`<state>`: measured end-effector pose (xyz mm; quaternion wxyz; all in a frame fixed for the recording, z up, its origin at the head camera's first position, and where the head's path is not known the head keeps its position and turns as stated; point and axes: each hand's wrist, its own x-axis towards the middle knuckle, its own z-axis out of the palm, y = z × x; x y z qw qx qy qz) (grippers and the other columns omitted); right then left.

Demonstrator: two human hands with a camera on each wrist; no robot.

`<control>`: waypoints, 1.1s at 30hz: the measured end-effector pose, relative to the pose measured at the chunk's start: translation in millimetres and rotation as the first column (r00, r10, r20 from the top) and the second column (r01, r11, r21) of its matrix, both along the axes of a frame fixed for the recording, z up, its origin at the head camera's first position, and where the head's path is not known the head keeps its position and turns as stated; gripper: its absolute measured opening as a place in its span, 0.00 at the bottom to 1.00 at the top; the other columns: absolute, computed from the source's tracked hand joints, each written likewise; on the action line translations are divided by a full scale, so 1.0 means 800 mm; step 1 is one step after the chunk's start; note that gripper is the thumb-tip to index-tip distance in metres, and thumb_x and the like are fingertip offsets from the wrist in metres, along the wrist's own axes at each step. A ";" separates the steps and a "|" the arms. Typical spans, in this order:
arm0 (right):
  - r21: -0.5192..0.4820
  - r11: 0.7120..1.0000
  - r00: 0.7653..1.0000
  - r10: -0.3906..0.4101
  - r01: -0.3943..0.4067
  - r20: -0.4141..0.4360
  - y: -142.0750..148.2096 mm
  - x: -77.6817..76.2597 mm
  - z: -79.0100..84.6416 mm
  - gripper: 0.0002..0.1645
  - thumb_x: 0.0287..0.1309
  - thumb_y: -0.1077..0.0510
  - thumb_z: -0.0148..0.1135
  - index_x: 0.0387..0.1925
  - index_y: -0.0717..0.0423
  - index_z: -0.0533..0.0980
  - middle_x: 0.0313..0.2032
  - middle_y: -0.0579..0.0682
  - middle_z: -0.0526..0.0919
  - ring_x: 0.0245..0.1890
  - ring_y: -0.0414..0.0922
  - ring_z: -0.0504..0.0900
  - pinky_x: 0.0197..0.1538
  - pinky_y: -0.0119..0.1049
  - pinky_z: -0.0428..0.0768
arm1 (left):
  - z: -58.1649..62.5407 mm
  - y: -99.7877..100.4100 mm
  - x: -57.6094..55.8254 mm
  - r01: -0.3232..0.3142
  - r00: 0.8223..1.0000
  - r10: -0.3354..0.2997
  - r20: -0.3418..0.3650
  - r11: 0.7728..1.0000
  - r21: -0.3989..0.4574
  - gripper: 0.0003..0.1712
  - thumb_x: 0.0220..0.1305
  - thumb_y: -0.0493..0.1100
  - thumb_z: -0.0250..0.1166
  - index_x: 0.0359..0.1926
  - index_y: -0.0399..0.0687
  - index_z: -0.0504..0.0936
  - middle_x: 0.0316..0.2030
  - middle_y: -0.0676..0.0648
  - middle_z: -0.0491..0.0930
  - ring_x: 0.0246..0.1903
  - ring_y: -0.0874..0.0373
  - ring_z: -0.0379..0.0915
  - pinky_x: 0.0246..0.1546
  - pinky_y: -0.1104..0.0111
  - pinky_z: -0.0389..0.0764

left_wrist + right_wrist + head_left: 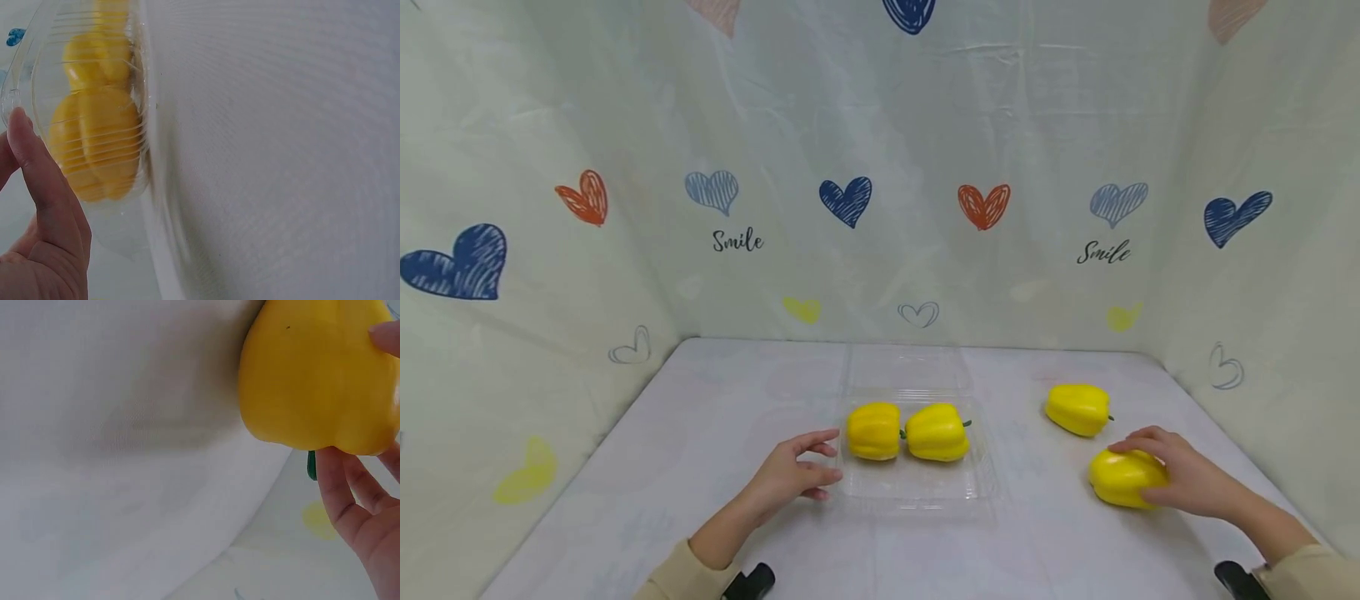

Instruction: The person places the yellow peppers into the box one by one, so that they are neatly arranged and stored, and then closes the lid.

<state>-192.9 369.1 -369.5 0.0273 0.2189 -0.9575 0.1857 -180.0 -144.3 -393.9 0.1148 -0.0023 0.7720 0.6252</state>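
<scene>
Where the left hand reaches the left rim of a clear box, its grip is loose, fingers apart. Box: on the white tabletop, lid laid open behind. Contents, two: first pepper, yellow, stem to the right; second pepper, yellow, just beside it, stem likewise. Well apart, right: third pepper, yellow, on the tabletop. Nearer the person: fourth pepper, yellow, gripped between thumb and fingers of the right hand; contact with tabletop unclear.
</scene>
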 end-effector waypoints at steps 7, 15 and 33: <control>-0.024 1.000 0.999 -0.003 0.001 -0.049 -0.025 0.000 0.000 0.28 0.36 0.61 0.75 0.45 0.52 0.78 0.45 0.54 0.72 0.43 0.52 0.71 0.42 0.51 0.76 | -0.001 0.000 -0.002 0.001 1.000 -0.001 -0.001 1.000 0.003 0.37 0.51 0.35 0.71 0.63 0.42 0.69 0.47 0.43 0.71 0.23 0.55 0.74 0.30 0.64 0.83; -0.069 0.998 0.991 -0.018 0.009 -0.130 -0.056 0.001 0.001 0.29 0.33 0.61 0.75 0.44 0.54 0.77 0.44 0.57 0.73 0.42 0.56 0.72 0.43 0.57 0.75 | -0.001 0.001 -0.002 0.004 1.000 -0.004 0.003 1.000 0.000 0.36 0.51 0.35 0.71 0.63 0.42 0.69 0.47 0.43 0.71 0.24 0.54 0.74 0.30 0.64 0.83; -0.141 0.990 0.981 -0.046 0.020 -0.186 -0.106 0.009 0.021 0.30 0.36 0.61 0.75 0.47 0.55 0.76 0.44 0.56 0.73 0.36 0.48 0.68 0.27 0.30 0.71 | -0.002 0.000 0.000 -0.007 1.000 0.007 0.006 1.000 -0.005 0.37 0.51 0.36 0.71 0.63 0.43 0.69 0.46 0.43 0.72 0.23 0.54 0.74 0.30 0.63 0.83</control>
